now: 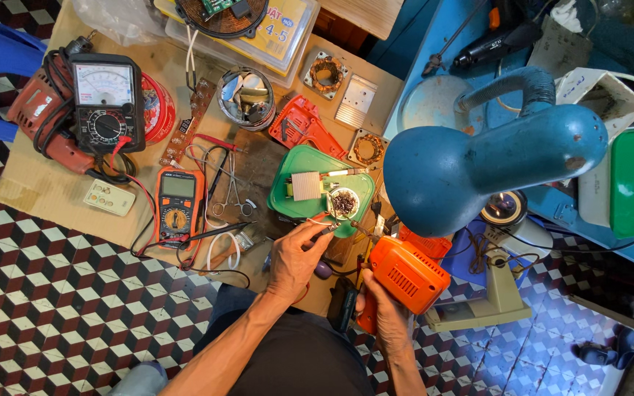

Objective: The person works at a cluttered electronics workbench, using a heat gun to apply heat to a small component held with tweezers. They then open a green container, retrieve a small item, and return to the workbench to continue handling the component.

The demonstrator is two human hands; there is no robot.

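1. Fingers of left hand (295, 257) pinch a thin probe-like tool (322, 229), tip just past them by the green tray (288, 172).
2. Right hand (384, 312) clenched round the orange power tool (405, 273), held over the table (53, 187) edge.
3. Tool's casing looks opened; red cover (299, 123) and coils lie further out, so prob. mid-repair, reassembly not done.

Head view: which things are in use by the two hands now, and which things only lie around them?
In use:
- orange power tool, gripped by right hand
- thin tool, held by left hand

Lying about:
- orange digital meter
- black analog meter
- green tray
- blue desk lamp
- forceps
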